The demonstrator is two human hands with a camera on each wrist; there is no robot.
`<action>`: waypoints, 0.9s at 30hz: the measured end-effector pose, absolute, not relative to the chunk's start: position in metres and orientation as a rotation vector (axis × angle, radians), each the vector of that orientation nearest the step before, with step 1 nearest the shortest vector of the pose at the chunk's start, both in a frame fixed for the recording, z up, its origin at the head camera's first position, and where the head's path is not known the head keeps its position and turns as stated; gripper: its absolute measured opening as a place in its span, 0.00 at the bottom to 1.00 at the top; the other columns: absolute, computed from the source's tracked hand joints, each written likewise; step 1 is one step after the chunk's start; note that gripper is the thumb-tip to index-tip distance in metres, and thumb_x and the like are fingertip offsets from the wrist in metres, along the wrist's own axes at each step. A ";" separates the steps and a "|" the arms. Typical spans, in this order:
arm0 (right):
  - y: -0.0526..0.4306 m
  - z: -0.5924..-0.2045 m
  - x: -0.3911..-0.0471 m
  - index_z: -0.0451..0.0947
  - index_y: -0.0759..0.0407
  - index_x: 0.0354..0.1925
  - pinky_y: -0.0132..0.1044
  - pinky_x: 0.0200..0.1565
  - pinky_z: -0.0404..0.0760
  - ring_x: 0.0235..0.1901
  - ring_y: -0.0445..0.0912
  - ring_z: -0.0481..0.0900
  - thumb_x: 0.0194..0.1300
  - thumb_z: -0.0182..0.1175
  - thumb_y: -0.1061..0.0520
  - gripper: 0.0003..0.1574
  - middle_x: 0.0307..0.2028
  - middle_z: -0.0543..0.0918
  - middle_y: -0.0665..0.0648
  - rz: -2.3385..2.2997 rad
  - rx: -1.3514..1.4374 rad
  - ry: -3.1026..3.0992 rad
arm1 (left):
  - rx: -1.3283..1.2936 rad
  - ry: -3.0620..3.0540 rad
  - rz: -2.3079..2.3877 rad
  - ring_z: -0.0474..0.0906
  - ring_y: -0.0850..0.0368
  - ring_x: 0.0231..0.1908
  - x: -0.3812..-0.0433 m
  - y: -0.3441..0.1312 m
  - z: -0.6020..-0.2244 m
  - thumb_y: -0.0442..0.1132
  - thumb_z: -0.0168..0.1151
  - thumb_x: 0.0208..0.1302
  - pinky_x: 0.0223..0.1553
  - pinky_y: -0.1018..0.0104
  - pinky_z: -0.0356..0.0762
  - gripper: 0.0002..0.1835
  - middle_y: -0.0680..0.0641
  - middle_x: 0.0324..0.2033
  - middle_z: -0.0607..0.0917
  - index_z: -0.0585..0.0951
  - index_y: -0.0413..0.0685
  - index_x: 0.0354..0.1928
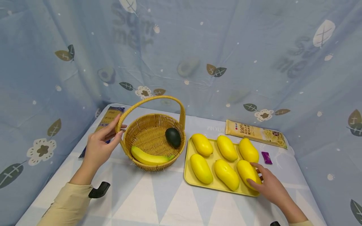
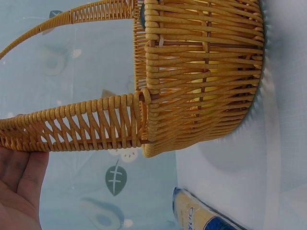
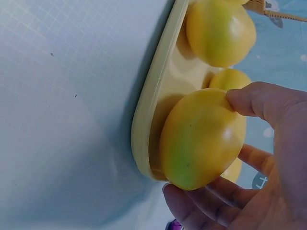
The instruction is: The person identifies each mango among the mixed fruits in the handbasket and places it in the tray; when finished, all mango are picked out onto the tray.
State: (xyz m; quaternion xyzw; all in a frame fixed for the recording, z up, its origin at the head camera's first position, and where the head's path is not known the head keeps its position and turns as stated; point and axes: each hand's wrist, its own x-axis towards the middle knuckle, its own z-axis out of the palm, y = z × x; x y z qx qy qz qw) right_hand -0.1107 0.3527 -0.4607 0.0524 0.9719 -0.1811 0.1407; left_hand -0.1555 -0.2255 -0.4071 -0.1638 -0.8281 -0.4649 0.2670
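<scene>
My left hand (image 1: 99,142) holds the side of a wicker basket's handle (image 1: 154,98), thumb and fingers on either side of it. In the basket (image 1: 147,131) lie a banana (image 1: 150,158) along the near side and a dark avocado (image 1: 173,137) at the right. My right hand (image 1: 270,183) grips a yellow mango (image 1: 247,172) at the near right corner of a yellow tray (image 1: 185,175). In the right wrist view the thumb presses one side of that mango (image 3: 201,139) and the fingers curl round the other.
Several other mangoes, among them a front-left one (image 1: 201,168), sit in two rows on the tray. Behind it lies a yellow pasta packet (image 1: 255,134), with a small purple packet (image 1: 266,158) to the right. A blue-and-yellow packet (image 1: 108,117) lies behind my left hand. Patterned curtains (image 1: 181,47) enclose the table.
</scene>
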 end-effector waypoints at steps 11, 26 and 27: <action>0.355 -0.459 -0.102 0.60 0.63 0.74 0.64 0.51 0.82 0.55 0.66 0.76 0.62 0.67 0.31 0.57 0.64 0.67 0.75 -0.545 0.109 2.839 | -0.466 -2.222 -1.246 0.79 0.80 0.48 -0.157 -0.225 -0.408 0.20 0.66 0.61 0.47 0.85 0.77 0.39 0.39 0.48 0.88 0.72 0.53 0.73; 0.344 -0.450 -0.102 0.64 0.61 0.72 0.69 0.53 0.78 0.58 0.69 0.72 0.66 0.65 0.34 0.49 0.66 0.65 0.74 -0.564 0.032 2.951 | -0.449 -2.230 -1.225 0.79 0.80 0.49 -0.158 -0.227 -0.408 0.21 0.66 0.62 0.48 0.85 0.76 0.40 0.40 0.48 0.88 0.71 0.58 0.74; 0.342 -0.449 -0.103 0.64 0.61 0.72 0.71 0.54 0.77 0.59 0.69 0.72 0.67 0.64 0.34 0.49 0.66 0.65 0.74 -0.567 0.027 2.954 | -0.445 -2.233 -1.219 0.79 0.80 0.49 -0.158 -0.227 -0.408 0.22 0.66 0.63 0.48 0.85 0.76 0.40 0.40 0.49 0.88 0.71 0.58 0.74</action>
